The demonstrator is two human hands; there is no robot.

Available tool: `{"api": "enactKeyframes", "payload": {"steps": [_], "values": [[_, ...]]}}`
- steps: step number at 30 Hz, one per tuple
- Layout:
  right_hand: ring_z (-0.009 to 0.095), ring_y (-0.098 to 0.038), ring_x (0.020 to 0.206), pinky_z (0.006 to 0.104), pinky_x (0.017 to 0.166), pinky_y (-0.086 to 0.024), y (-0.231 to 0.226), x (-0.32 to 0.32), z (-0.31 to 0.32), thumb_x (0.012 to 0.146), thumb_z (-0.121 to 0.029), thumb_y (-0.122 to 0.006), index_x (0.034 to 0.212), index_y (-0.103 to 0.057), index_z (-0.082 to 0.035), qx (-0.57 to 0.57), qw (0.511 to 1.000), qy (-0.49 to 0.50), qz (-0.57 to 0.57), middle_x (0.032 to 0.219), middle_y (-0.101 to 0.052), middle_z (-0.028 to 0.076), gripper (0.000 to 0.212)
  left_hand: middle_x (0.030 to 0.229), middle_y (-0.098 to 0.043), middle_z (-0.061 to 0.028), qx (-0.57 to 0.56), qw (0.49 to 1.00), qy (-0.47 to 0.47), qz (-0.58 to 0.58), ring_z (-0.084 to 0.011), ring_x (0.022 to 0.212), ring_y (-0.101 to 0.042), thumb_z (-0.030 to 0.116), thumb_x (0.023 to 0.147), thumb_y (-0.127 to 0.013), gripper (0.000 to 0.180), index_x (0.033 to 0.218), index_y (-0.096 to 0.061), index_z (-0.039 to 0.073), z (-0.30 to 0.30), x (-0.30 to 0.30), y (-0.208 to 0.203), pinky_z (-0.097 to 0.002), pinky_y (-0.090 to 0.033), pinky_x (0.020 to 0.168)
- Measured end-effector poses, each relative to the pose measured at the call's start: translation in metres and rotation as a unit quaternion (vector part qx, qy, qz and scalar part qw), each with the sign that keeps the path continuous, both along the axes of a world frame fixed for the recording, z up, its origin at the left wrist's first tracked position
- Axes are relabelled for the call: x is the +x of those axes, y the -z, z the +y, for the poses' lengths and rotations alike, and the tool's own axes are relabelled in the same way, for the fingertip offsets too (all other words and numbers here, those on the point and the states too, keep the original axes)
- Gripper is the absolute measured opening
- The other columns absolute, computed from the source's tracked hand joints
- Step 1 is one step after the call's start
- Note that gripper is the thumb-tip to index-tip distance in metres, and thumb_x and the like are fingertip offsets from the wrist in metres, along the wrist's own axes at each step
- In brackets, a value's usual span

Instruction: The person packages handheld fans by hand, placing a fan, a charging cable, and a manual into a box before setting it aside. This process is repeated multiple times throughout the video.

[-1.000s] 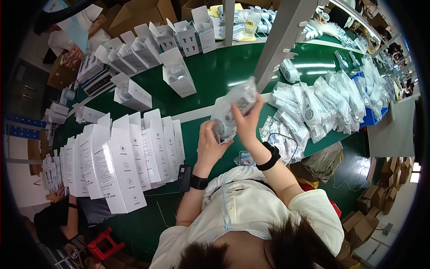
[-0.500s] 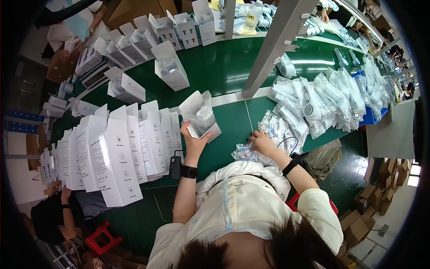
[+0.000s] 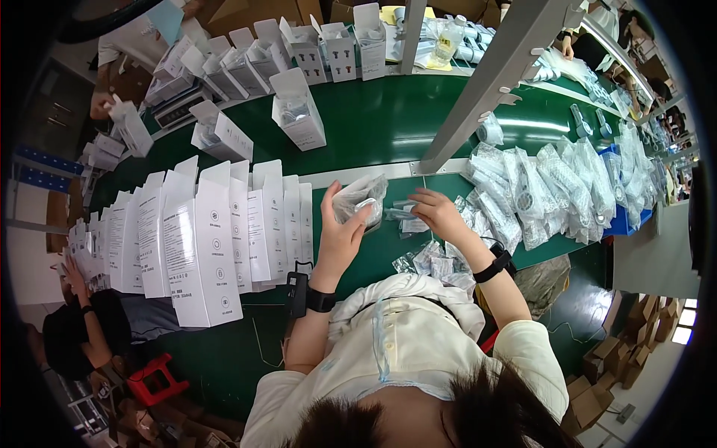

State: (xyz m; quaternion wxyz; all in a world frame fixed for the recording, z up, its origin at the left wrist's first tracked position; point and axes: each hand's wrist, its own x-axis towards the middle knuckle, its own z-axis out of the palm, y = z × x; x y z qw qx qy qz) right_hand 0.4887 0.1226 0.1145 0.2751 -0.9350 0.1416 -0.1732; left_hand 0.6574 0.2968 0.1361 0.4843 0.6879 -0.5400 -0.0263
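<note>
My left hand [image 3: 340, 243] grips an open white box, its fingers and thumb around the sides. A clear bubble-wrap bundle [image 3: 360, 193] fills the box opening and hides what is wrapped inside. To the right, my right hand [image 3: 444, 218] pinches a small clear plastic bag [image 3: 403, 213] with small parts, which I cannot make out. The bag is close beside the box's right side. Below and right of my right hand lie several more small clear bags [image 3: 441, 261] on the green table [image 3: 388, 254].
Upright white boxes [image 3: 213, 246] stand in a row at left. Open filled boxes [image 3: 299, 112] stand farther back. Bubble-wrapped items [image 3: 530, 187] are heaped at right by a blue bin [image 3: 635, 220]. A grey metal post [image 3: 478, 97] rises behind my right hand. Other people work at far left and far right.
My right hand has lifted a small bag away from the pile and brought it up beside the box. The box in my left hand has turned. At far left a person's hand has moved a white box.
</note>
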Motion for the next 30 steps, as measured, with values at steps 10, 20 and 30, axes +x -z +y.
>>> {"api": "enactKeyframes", "payload": {"steps": [10,20,30], "values": [[0.029,-0.054,0.061,0.036,0.055,-0.045,-0.044,0.023,0.014,0.067,0.0,-0.052,0.091,-0.056,-0.004,0.143,0.989,0.026,-0.012,0.066,-0.054,0.01,0.024,0.132,-0.026,-0.0184,-0.015,0.998,-0.022,0.06,-0.0344,0.12,-0.035,-0.006,0.072,-0.058,0.034,0.103,-0.058,0.007,0.008,0.004,0.018,-0.0368,-0.035,0.095],[0.03,-0.056,0.061,0.0384,0.053,-0.044,-0.045,0.056,0.016,0.067,-0.006,-0.052,0.101,-0.056,-0.01,-0.046,0.978,-0.186,0.082,0.067,-0.057,0.01,0.034,0.135,-0.027,-0.0164,-0.194,0.83,0.067,0.519,-0.0279,0.123,-0.03,-0.006,0.075,-0.053,0.06,0.125,-0.027,0.013,0.013,0.009,0.03,-0.0363,-0.032,0.098],[0.028,-0.056,0.066,0.0333,0.062,-0.045,-0.033,0.042,0.016,0.07,-0.009,-0.055,0.097,-0.057,-0.006,0.193,0.972,-0.129,0.023,0.079,-0.06,0.011,0.027,0.133,-0.028,-0.016,-0.189,0.867,-0.014,0.462,-0.0274,0.125,-0.029,-0.007,0.079,-0.044,0.05,0.123,-0.033,0.013,0.018,0.001,0.028,-0.0362,-0.031,0.098]]}}
